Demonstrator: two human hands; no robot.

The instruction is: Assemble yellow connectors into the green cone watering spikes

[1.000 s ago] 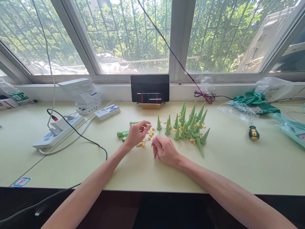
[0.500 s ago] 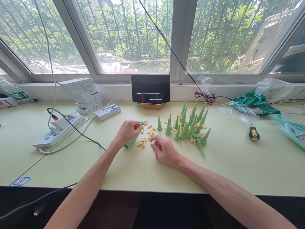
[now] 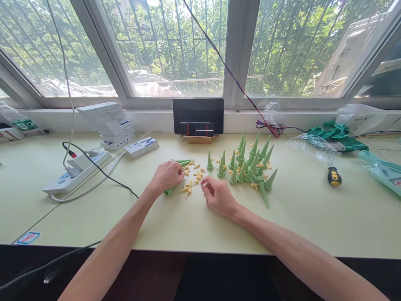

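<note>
My left hand [image 3: 169,174] is curled low over the table, its fingertips mostly hidden, so what it holds, if anything, cannot be made out. Green plastic cones [image 3: 182,161] lie on their sides behind it, and another cone's open base [image 3: 169,191] shows below it. Just right of that hand are scattered small yellow branched plastic pieces [image 3: 189,184]. My right hand [image 3: 220,195] rests beside these pieces, thumb and forefinger bent with a gap between them and nothing visible in it. Beyond it stand several upright green cones [image 3: 251,167], yellow pieces among them.
A tablet [image 3: 198,109] and a phone [image 3: 199,129] lean on a wooden stand at the back. To the left are a power strip [image 3: 78,173] and stacked white boxes [image 3: 108,125]. A screwdriver [image 3: 334,176] and plastic wrapping [image 3: 313,144] lie to the right.
My left hand has drawn slightly left and nearer, uncovering more of the lying green cones. My right hand has shifted a little to the right, away from the yellow pieces.
</note>
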